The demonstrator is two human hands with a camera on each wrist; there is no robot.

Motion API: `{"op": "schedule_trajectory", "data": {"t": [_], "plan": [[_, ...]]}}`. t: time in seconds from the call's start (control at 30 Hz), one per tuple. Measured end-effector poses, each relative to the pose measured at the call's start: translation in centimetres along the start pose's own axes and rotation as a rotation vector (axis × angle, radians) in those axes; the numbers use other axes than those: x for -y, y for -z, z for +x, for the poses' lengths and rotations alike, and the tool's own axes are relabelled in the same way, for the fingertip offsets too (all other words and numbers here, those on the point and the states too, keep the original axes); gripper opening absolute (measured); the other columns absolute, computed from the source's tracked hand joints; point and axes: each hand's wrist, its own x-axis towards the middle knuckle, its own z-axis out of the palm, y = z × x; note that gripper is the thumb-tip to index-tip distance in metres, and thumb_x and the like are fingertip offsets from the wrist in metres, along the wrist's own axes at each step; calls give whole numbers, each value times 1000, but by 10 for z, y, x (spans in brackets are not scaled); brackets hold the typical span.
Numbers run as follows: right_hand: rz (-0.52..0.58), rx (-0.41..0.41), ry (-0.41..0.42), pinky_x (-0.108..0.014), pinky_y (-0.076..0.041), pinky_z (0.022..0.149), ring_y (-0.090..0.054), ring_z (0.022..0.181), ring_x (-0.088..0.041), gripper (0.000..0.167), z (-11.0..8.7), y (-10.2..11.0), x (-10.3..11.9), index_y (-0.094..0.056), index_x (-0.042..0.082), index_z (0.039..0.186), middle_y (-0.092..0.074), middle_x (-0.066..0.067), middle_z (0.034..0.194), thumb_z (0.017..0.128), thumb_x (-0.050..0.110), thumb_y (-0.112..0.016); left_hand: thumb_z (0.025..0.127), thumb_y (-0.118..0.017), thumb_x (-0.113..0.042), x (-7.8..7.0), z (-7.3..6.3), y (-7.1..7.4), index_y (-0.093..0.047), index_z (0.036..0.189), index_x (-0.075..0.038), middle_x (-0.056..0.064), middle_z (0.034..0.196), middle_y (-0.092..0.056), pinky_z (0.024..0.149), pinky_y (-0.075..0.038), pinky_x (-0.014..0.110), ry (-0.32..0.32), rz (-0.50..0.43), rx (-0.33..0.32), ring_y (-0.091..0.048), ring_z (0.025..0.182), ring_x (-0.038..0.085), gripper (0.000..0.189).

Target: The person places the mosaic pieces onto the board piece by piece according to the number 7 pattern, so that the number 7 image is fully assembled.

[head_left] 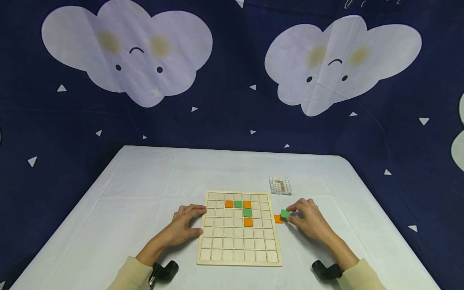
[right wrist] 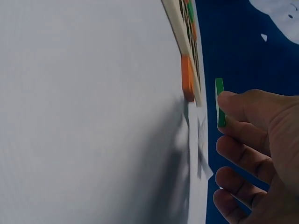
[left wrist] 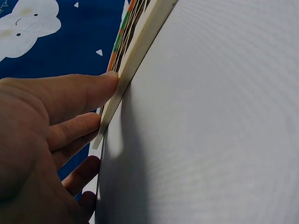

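A wooden grid board (head_left: 222, 243) lies on the table, with orange and green square tiles set in several of its cells. My left hand (head_left: 184, 226) touches the board's left edge with thumb and fingertips, as the left wrist view also shows. To the right of the board, my right hand (head_left: 311, 219) pinches a green square tile (head_left: 284, 214) between thumb and index finger. In the right wrist view this green tile (right wrist: 220, 105) is held up off the table, seen edge-on. An orange tile (head_left: 278, 219) lies on the table beside the board's right edge, partly behind the green one.
A small printed card (head_left: 280, 185) with a grid pattern lies beyond the board's upper right corner. White cloth covers the table (head_left: 108, 225). Behind it hangs a dark blue cloth (head_left: 232, 121) with clouds. Black wrist devices (head_left: 168, 271) sit below both hands.
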Motion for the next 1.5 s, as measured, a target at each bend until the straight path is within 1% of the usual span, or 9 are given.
{"op": "schedule_trajectory", "data": {"t": [0.43, 0.6, 0.83, 1.0, 1.17, 1.4, 1.5], "plan": [[39, 3, 1, -35, -35, 79, -45, 87, -12, 20, -8, -7, 29, -72, 17, 93, -61, 5, 88, 74, 15, -76, 74, -74, -12, -1, 1, 0, -57, 128, -9, 2, 138, -50, 98, -22, 48, 5, 2, -2, -38, 119, 21, 57], [48, 14, 4, -32, -34, 78, -44, 85, -12, 20, -10, -13, 39, -72, 18, 93, -60, 7, 86, 74, 16, -77, 74, -74, -12, -2, 0, 0, -57, 128, -9, 2, 138, -50, 98, -22, 47, 4, 2, -2, -38, 118, 21, 57], [79, 13, 57, -29, -31, 76, -38, 79, -6, 21, -14, -23, 53, -72, 19, 92, -58, 9, 81, 72, 15, -78, 75, -74, -13, -2, 0, 1, -57, 129, -9, 2, 138, -50, 98, -22, 47, -7, 7, -4, -38, 118, 21, 57], [89, 38, 71, -27, -29, 74, -35, 77, -5, 20, -16, -29, 61, -72, 20, 92, -57, 11, 82, 73, 17, -78, 75, -74, -13, -3, 0, 1, -57, 129, -9, 2, 138, -50, 97, -23, 46, -4, 5, -1, -38, 118, 21, 57], [99, 41, 89, -27, -31, 75, -36, 78, -4, 19, -18, -35, 67, -72, 20, 91, -57, 12, 82, 73, 18, -77, 75, -74, -13, -3, 0, 1, -57, 128, -9, 2, 138, -50, 97, -23, 45, -2, 5, 2, -38, 118, 21, 56], [89, 42, 150, -29, -34, 77, -38, 81, -3, 18, -18, -41, 73, -72, 18, 91, -58, 12, 86, 74, 19, -77, 75, -74, -13, -3, 0, 1, -56, 129, -8, 3, 138, -50, 97, -22, 46, 0, 1, 4, -37, 121, 23, 56], [83, 28, 173, -29, -35, 77, -38, 81, -3, 18, -17, -43, 75, -72, 17, 91, -58, 11, 86, 74, 18, -77, 75, -73, -13, -2, 0, 1, -56, 129, -8, 3, 138, -50, 97, -22, 47, -3, 3, 3, -37, 121, 23, 56]]}}
